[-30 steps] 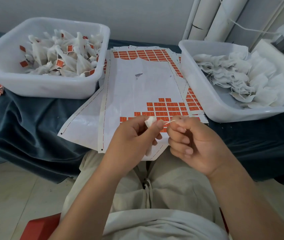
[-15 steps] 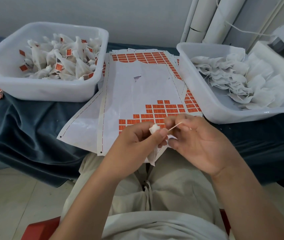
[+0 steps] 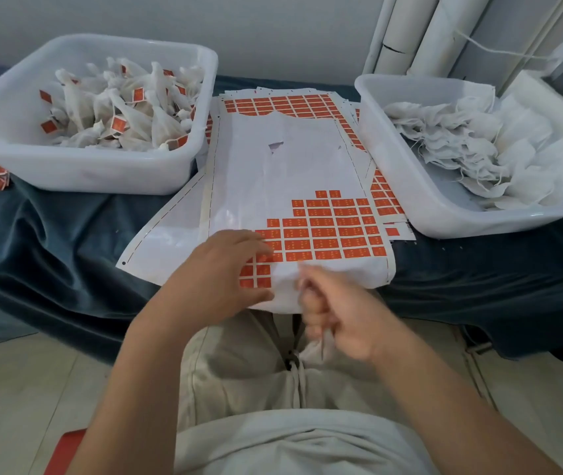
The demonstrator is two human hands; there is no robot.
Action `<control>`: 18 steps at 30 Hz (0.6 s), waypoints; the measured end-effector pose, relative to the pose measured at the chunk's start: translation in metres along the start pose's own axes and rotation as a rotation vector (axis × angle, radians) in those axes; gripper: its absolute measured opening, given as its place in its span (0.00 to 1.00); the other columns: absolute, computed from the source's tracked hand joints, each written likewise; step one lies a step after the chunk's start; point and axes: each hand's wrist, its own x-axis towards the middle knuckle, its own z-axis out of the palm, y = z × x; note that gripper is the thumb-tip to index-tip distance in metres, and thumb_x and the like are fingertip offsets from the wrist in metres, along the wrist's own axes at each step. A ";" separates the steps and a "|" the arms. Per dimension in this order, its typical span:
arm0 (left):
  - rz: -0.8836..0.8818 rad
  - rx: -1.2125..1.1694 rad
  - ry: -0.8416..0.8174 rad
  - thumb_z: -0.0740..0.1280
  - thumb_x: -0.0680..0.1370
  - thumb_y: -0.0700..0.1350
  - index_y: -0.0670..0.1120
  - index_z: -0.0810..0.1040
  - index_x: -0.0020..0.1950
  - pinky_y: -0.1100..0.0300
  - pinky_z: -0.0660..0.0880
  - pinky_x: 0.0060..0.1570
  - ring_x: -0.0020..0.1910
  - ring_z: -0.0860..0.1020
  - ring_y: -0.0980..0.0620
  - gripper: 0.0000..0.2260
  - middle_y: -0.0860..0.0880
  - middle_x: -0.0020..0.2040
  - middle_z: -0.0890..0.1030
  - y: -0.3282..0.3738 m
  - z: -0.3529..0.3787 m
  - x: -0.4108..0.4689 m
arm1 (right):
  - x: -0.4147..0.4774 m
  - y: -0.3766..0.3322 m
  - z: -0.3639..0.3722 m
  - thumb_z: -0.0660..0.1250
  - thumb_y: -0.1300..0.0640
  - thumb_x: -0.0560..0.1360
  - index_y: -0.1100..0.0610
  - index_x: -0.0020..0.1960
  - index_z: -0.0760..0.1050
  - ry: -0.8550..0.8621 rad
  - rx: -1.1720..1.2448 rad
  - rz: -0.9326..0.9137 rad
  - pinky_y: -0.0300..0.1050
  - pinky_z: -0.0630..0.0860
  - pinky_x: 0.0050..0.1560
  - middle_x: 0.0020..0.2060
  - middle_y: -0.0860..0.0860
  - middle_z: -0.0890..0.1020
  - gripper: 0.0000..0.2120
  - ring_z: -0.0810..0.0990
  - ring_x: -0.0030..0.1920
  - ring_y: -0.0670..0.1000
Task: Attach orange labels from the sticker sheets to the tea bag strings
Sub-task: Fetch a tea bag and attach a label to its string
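Grip of the right hand (image 3: 342,317) is closed, fingers curled round a white tea bag (image 3: 318,349) that hangs below the fist over the lap, just past the near edge of the sticker sheet (image 3: 307,159); the left hand (image 3: 218,269) has a wide grip, fingers stretched flat on the orange labels (image 3: 328,231) at the sheet's near left part; the sheet lies on the blue-draped surface (image 3: 50,234) between two white tubs; the left tub (image 3: 84,173) holds labelled bags (image 3: 126,118); the right tub (image 3: 410,186) holds plain bags (image 3: 479,142).
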 end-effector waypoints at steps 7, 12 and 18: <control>0.083 0.039 0.112 0.76 0.75 0.58 0.57 0.82 0.64 0.56 0.73 0.68 0.68 0.76 0.56 0.19 0.58 0.69 0.79 -0.006 0.001 0.004 | 0.024 0.040 0.015 0.77 0.48 0.75 0.52 0.60 0.83 0.034 0.355 -0.004 0.38 0.69 0.30 0.28 0.47 0.64 0.15 0.60 0.27 0.45; 0.133 0.089 0.101 0.77 0.73 0.60 0.54 0.80 0.70 0.52 0.69 0.73 0.71 0.73 0.53 0.27 0.56 0.71 0.79 -0.004 0.005 0.005 | 0.022 0.039 0.017 0.79 0.51 0.75 0.51 0.61 0.86 0.013 0.450 -0.176 0.39 0.75 0.33 0.29 0.48 0.71 0.16 0.67 0.27 0.45; 0.254 -0.005 0.221 0.77 0.77 0.51 0.51 0.87 0.62 0.54 0.81 0.51 0.53 0.82 0.51 0.15 0.53 0.57 0.86 0.010 -0.004 0.001 | 0.017 0.030 0.016 0.80 0.52 0.73 0.54 0.69 0.80 0.024 0.482 -0.269 0.39 0.75 0.33 0.29 0.48 0.72 0.26 0.68 0.26 0.45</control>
